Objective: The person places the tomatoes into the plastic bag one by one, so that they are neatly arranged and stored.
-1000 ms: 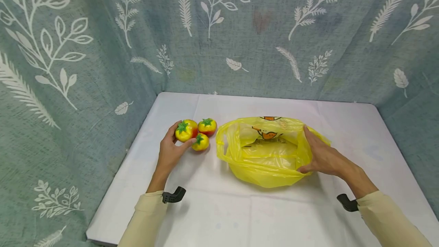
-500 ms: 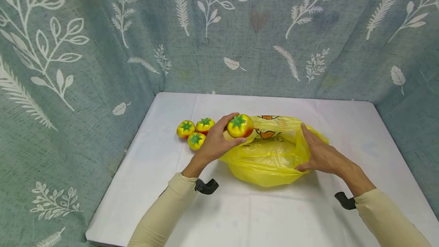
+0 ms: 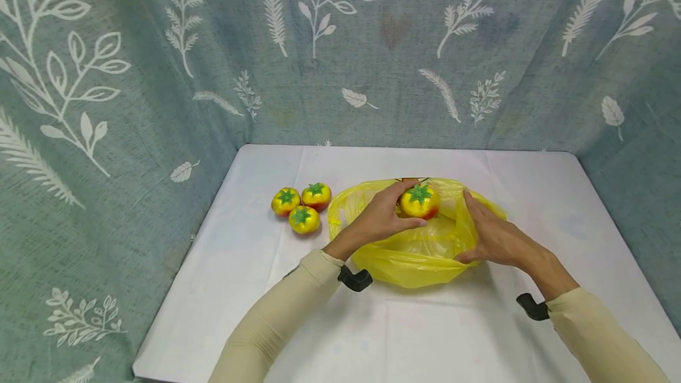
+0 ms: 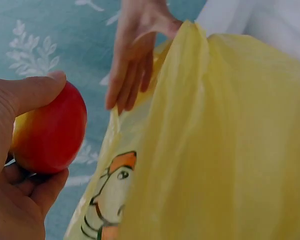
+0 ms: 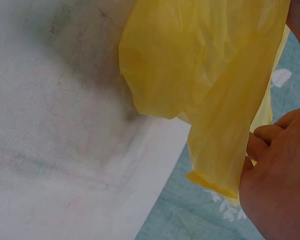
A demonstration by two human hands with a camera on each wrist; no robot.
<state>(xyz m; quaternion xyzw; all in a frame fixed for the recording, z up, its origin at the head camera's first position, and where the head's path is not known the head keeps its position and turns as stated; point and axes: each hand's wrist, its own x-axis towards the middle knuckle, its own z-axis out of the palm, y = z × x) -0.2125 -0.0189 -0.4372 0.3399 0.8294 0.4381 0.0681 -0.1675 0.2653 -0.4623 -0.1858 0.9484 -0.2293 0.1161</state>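
My left hand [image 3: 380, 217] grips a glossy yellow-and-red toy tomato [image 3: 420, 201] with a green star-shaped top, thumb and fingers around its sides. It hangs over the mouth of a yellow plastic bag [image 3: 409, 270]. In the left wrist view, the tomato's red side [image 4: 57, 130] faces the camera. At the bag's right side, my right hand [image 3: 497, 235] presses against the rim with thumb and fingers spread, stretching the mouth wide. Its fingers [image 4: 125, 82] look straight in the left wrist view; the right wrist view partly hides them behind the plastic [image 5: 220, 125].
Three similar tomatoes sit together left of the bag: a left one [image 3: 285, 201], a back one [image 3: 316, 196] and a front one [image 3: 304, 220]. A white cloth covers the table [image 3: 330, 336]. Blue-green curtains [image 3: 340, 93] with white leaf prints stand behind and beside it.
My left hand has picked up a tomato from the group on the left and carried it rightward to above the bag's mouth. The right hand stays at the bag's right rim.
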